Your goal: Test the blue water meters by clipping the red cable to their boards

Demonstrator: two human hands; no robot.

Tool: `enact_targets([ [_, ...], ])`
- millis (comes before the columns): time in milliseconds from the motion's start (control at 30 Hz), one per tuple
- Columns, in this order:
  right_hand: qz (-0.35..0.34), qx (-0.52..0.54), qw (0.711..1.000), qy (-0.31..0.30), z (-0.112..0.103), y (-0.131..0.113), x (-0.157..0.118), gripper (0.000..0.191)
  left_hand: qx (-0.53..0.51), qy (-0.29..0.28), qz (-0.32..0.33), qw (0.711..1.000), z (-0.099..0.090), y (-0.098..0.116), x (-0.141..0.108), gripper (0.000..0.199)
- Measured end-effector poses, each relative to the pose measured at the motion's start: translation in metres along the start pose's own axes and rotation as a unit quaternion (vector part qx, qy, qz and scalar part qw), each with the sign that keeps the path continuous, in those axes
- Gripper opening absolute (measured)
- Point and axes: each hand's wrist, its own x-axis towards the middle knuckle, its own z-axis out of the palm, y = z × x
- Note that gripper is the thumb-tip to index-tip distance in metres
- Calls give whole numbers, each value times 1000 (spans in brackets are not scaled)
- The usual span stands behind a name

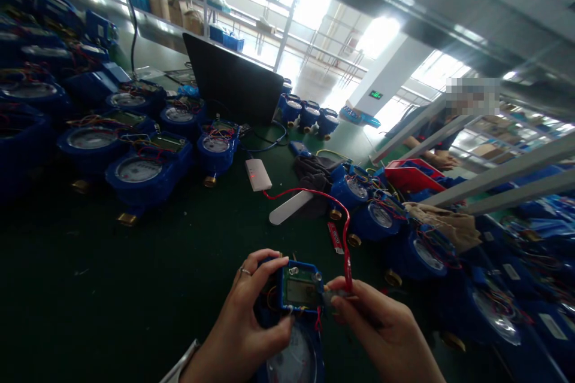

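Observation:
In front of me a blue water meter (294, 356) has its electronics housing uncovered, showing a green circuit board with a small display (302, 292). My left hand (245, 311) is wrapped around the housing's left side, thumb near the lower edge and fingers on the top edge. On the housing's right side, my right hand (381, 323) pinches a small connector (336, 296) at the end of a red cable (347, 233). Fingers partly cover the connector, and I cannot tell whether it is plugged in. The cable runs back to a white box (258, 175) with a red light.
Several blue meters stand at left (150, 173) and right (380, 218). A dark screen (233, 78) stands behind. A white strip (290, 208), a dark cloth (312, 170) and a red packet (335, 237) lie on the green table (215, 275). A person (442, 143) is beyond a red bin (411, 175).

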Motion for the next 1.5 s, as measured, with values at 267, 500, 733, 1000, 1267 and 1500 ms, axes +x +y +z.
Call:
enact_targets([
  [267,87,136,983,87,17,-24,-5,37,-2,3,9,1000,0,-3,0,55],
  [500,97,139,982,87,15,-22,-4,39,1,-5,-6,1000,-2,1,1,53],
  [733,87,113,988,67,13,-16,-4,38,-5,0,4,1000,-1,-2,2,53],
  [1000,-175,-150,973,22,-3,-14,8,16,5,0,4,1000,-1,0,2,53],
  [1267,-199,-172,965,22,0,-18,9,17,-4,1,15,1000,1,-2,2,54],
  [1500,-195,-171,966,20,-1,-19,8,17,-12,-5,11,1000,0,0,1,55],
])
